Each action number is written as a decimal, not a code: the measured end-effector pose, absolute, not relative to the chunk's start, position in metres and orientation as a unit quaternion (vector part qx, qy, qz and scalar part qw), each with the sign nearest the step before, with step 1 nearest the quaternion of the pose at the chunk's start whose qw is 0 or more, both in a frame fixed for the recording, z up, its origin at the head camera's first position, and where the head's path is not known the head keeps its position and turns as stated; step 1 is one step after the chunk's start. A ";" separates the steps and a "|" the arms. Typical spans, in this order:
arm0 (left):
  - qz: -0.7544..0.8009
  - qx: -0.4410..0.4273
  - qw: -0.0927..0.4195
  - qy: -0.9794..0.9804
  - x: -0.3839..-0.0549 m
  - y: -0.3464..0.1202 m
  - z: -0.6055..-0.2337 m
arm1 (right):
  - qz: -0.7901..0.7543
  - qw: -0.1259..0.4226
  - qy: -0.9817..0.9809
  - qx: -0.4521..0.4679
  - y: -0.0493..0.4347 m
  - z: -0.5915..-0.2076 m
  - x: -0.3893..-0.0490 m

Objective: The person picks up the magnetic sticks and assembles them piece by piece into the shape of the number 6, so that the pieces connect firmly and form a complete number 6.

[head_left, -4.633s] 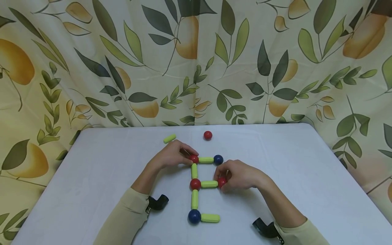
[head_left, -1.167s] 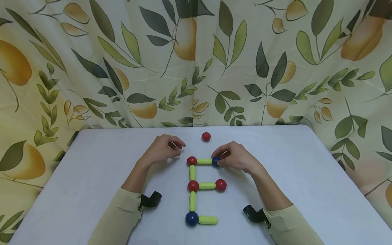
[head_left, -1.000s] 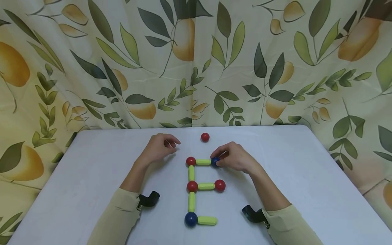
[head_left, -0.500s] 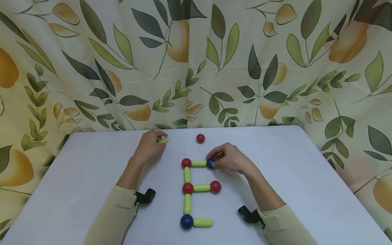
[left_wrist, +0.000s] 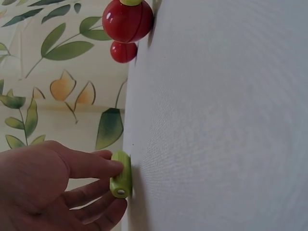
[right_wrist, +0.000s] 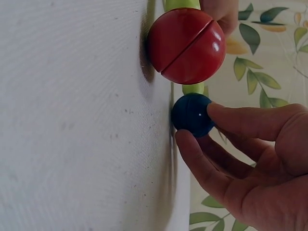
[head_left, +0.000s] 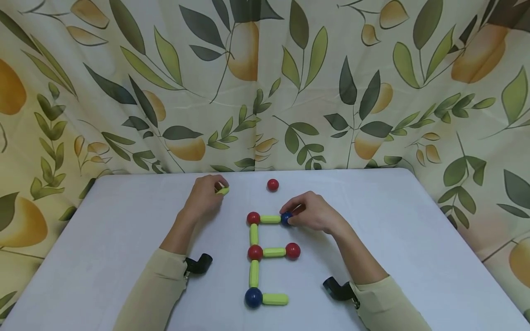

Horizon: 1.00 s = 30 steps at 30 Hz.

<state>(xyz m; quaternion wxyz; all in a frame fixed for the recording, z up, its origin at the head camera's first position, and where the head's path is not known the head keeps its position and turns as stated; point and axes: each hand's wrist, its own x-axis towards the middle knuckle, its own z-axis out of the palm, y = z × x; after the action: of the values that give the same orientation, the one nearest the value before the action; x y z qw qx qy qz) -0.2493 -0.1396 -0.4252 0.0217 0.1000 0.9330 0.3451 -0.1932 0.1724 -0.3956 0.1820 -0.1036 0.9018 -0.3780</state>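
Observation:
My left hand (head_left: 204, 195) pinches a loose green magnetic rod (left_wrist: 121, 175) near the table's back edge; a metal tip shows at the rod's end. My right hand (head_left: 312, 212) grips the blue ball (right_wrist: 192, 114) at the upper right end of a flat ball-and-rod figure. That figure has a red ball (head_left: 253, 218) at its upper left corner, another red ball (head_left: 255, 252) mid-left, and a larger blue ball (head_left: 253, 298) at the bottom left. Green rods join them. A red ball (head_left: 292, 251) ends the middle arm, while the bottom rod (head_left: 275, 299) has a free right end.
A single red ball (head_left: 273, 185) lies near the back edge of the white table (head_left: 124, 239), between the hands and beyond the figure. A fruit-patterned curtain (head_left: 306, 92) hangs behind the table. Each wrist carries a black camera (head_left: 199, 264).
The left hand left the upper-left red ball and took hold of the loose green rod at the back. The right hand moved from the middle arm's red ball to the upper blue ball.

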 end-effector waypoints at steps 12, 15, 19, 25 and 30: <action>0.332 0.085 0.034 0.939 -0.242 -0.138 -0.421 | -0.378 0.181 0.902 -0.100 0.172 -0.397 -0.194; 0.336 0.084 0.032 0.938 -0.241 -0.138 -0.420 | -0.377 0.181 0.903 -0.101 0.172 -0.397 -0.194; 0.349 0.078 0.038 0.933 -0.238 -0.140 -0.417 | -0.378 0.182 0.902 -0.102 0.173 -0.397 -0.195; 0.375 0.074 0.047 0.923 -0.231 -0.140 -0.411 | -0.380 0.182 0.901 -0.107 0.174 -0.397 -0.196; 0.387 0.078 0.058 0.917 -0.225 -0.136 -0.409 | -0.381 0.182 0.900 -0.110 0.173 -0.398 -0.197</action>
<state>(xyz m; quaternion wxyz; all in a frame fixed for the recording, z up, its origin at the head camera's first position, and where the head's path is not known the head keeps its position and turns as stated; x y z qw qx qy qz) -0.2253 -0.1358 -0.4094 0.0581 0.0779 0.9171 0.3867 -0.1966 0.1733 -0.3978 0.1818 -0.1098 0.8997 -0.3812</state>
